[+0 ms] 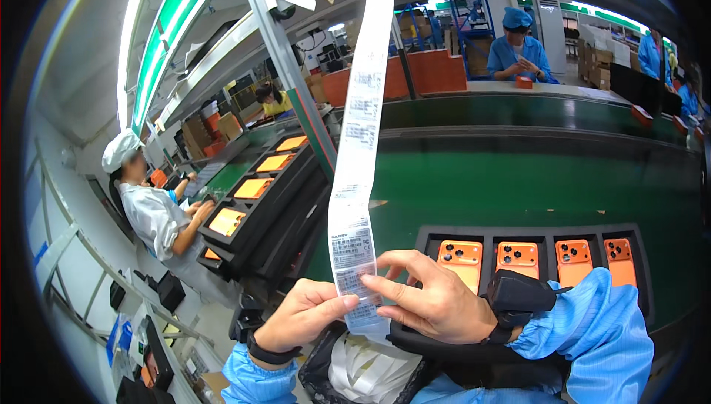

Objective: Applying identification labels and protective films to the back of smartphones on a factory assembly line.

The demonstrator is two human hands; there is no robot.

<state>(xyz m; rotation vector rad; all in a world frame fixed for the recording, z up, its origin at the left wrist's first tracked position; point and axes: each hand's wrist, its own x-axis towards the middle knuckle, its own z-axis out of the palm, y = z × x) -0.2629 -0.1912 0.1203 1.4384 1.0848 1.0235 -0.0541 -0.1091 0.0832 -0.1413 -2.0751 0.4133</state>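
Note:
A long white strip of printed labels (353, 208) hangs from above and runs down in front of me. My left hand (304, 315) pinches its lower end at the left edge, thumb on the front. My right hand (437, 296) is at the strip's right edge, with its index fingertip on a label and the thumb lower down by the edge; whether a label is lifting there is too small to tell. To the right, a black tray (485, 237) holds several orange phones (517, 257), partly covered by my right wrist and sleeve.
Below my hands sits a black-lined bin (370, 371) with crumpled white strips. A green conveyor belt (533, 174) runs beyond the tray. On the left, stacked black trays (252, 208) carry more orange phones beside a white-clad co-worker (148, 197). A metal post (285, 56) rises behind the strip.

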